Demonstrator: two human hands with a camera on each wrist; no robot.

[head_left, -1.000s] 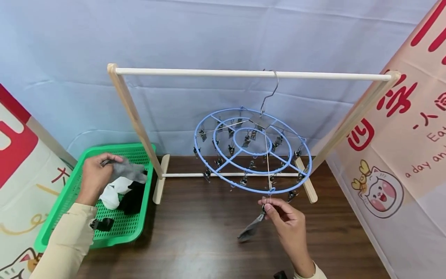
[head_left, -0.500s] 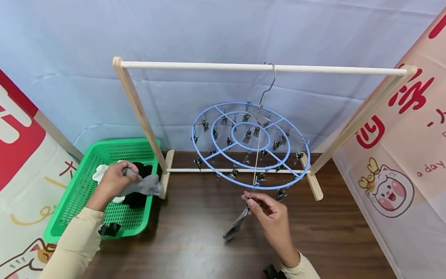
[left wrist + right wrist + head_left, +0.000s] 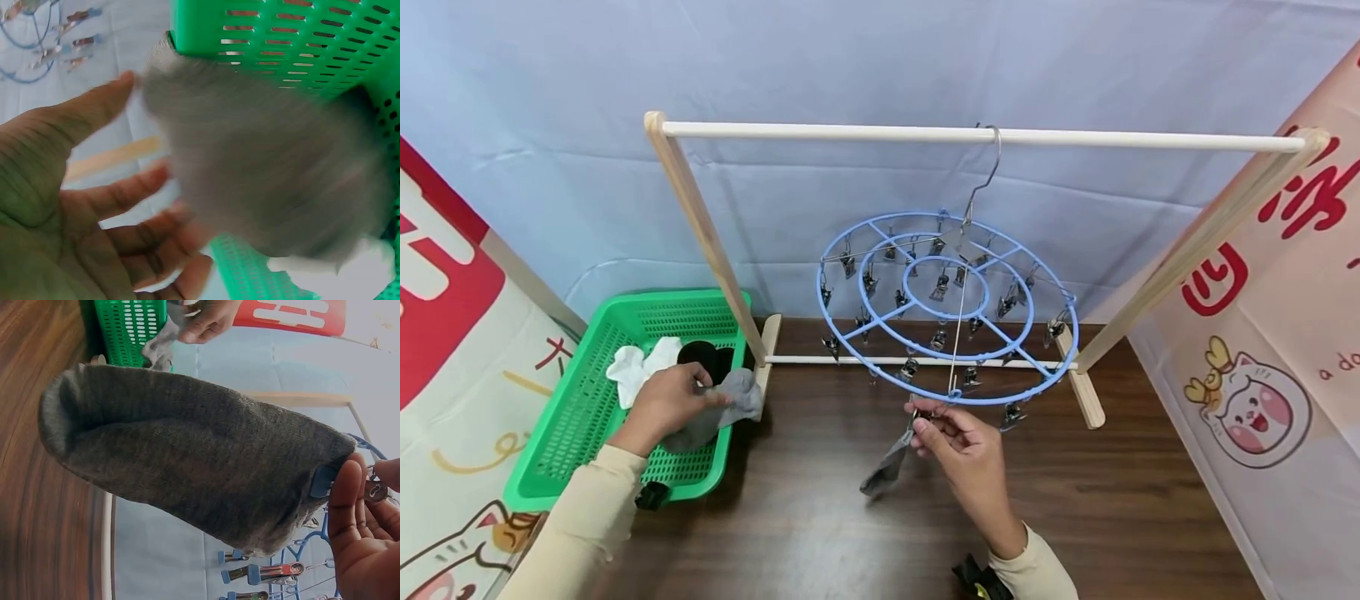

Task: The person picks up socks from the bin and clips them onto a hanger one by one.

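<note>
Right hand point(image 3: 966, 442): from my remote seat I see its grip pinching a metal clip point(image 3: 376, 490) between thumb and fingers, at the near edge of a round blue hanger point(image 3: 955, 396). A dark grey sock point(image 3: 886, 468) hangs aslant from that clip, above the brown tabletop point(image 3: 805, 533). Left hand point(image 3: 666, 404): it is over the green basket point(image 3: 655, 312), at whose right rim a second grey sock point(image 3: 745, 396) meets its fingertips. In the left wrist view I find thumb and fingers spread apart beside this sock (motion blurs the cloth), so I cannot tell whether that grip pinches it. White cloth point(image 3: 628, 375) and black cloth point(image 3: 707, 358) lie in the basket, beside the wooden post point(image 3: 700, 218). The hanger's hook point(image 3: 996, 162) hangs over the white bar point(image 3: 820, 131), and further clips point(image 3: 940, 287) dangle beneath the rings
</note>
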